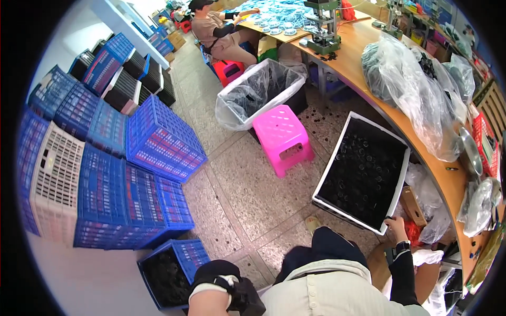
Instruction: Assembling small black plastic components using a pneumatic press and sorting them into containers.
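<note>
My right hand (396,229) is closed over the near right corner of a large bin (348,215) with a white rim. The bin stands on the floor beside the workbench, and many small black parts, some ring-shaped, lie inside it. A dark sleeve and a wrist strap cover my right forearm (403,263). My left arm (213,287) bends at the lower edge, with a black sleeve on it; the left hand itself is out of sight.
A pink stool (283,138) stands ahead, before a bin lined with clear plastic (232,117). Blue crates (103,197) are stacked on the left; one low crate (192,254) holds black material. A curved workbench (348,68) runs along the right. A seated person (219,31) works beyond.
</note>
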`<action>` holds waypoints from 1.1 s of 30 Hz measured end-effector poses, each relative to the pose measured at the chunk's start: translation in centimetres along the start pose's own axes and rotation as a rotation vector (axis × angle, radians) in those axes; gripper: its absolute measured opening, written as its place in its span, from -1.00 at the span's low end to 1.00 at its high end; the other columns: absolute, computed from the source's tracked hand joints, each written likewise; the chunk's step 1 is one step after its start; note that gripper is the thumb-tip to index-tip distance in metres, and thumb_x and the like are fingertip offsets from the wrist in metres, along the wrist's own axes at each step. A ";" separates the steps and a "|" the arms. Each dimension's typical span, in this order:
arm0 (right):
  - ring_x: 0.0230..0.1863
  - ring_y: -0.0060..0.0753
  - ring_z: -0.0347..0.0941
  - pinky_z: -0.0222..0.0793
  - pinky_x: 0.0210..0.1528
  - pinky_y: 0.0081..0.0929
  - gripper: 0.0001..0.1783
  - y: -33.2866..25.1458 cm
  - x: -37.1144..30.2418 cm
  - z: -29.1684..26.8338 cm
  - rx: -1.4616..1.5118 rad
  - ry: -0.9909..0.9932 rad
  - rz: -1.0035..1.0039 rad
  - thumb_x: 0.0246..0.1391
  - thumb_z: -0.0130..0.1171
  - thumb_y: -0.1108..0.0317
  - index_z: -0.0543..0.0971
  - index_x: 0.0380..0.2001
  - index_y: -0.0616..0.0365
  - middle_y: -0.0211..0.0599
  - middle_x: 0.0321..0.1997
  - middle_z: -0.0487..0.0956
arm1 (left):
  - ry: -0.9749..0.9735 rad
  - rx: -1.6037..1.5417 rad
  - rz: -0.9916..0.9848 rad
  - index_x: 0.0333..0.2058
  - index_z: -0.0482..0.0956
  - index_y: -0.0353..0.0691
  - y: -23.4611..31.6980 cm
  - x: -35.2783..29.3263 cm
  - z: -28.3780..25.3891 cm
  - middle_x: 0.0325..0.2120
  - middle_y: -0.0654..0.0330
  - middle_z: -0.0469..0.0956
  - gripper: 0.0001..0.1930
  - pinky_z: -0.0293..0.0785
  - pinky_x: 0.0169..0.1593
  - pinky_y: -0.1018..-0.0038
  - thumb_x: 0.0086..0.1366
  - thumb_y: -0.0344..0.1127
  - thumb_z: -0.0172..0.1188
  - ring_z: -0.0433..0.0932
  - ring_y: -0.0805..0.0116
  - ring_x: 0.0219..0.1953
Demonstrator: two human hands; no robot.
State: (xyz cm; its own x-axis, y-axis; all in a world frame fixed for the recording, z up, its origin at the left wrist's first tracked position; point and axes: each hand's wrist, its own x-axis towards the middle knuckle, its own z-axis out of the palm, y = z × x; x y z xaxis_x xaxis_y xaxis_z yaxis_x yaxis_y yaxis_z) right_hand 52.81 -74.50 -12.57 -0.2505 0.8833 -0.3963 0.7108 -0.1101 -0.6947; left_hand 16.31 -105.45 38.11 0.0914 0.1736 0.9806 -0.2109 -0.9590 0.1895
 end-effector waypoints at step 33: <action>-0.24 -0.33 0.38 0.35 -0.18 -0.42 -0.51 -21.7 10.1 5.7 0.292 0.690 0.288 -0.35 0.36 0.38 0.44 -0.25 0.22 -0.24 -0.25 0.43 | -0.915 0.515 -1.594 -0.05 0.47 -0.23 -34.6 -33.8 -50.3 -0.23 -0.13 0.54 -0.54 0.41 -0.08 0.10 0.16 -0.05 0.13 0.50 -0.11 -0.14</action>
State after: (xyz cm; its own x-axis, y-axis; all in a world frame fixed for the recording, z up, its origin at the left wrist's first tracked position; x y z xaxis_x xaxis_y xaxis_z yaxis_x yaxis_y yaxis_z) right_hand 31.15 -65.79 -4.95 0.4471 0.8740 -0.1901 0.4608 -0.4073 -0.7886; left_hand -28.45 -66.89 1.00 0.3292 0.8458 -0.4198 0.8280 -0.0448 0.5590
